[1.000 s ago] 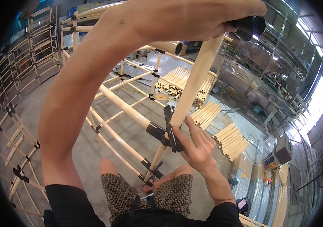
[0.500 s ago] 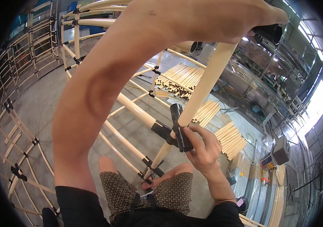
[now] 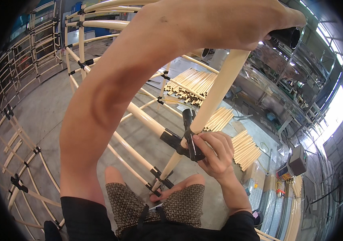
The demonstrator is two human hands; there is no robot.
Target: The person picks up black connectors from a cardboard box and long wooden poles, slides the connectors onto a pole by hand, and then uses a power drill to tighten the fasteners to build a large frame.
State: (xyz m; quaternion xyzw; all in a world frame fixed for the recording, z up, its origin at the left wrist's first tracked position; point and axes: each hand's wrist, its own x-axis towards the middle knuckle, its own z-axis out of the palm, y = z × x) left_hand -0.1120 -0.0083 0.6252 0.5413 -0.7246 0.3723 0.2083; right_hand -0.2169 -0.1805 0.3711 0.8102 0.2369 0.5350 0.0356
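A cream-coloured pipe (image 3: 221, 90) rises in front of me as part of a pipe rack. At its top, my left hand (image 3: 273, 22) is closed around a black pipe joint (image 3: 291, 37); most of its fingers are hidden. Partway down the pipe sits a second black pipe joint (image 3: 194, 148), which my right hand (image 3: 218, 154) pinches from the right with thumb and fingers. From that joint's left side a horizontal cream pipe (image 3: 147, 119) runs off, partly behind my left forearm. Lower down, a further black joint (image 3: 161, 176) sits near my knees.
Stacks of cut cream pipes (image 3: 191, 84) lie on the floor ahead, with more pipes (image 3: 245, 150) to the right. Other pipe racks (image 3: 31, 52) stand at the left. A standing fan (image 3: 342, 180) and a grey box (image 3: 298, 158) are at the right.
My left forearm has shifted slightly to the right. My right hand stays at the lower joint, its fingers drawn slightly closer around it.
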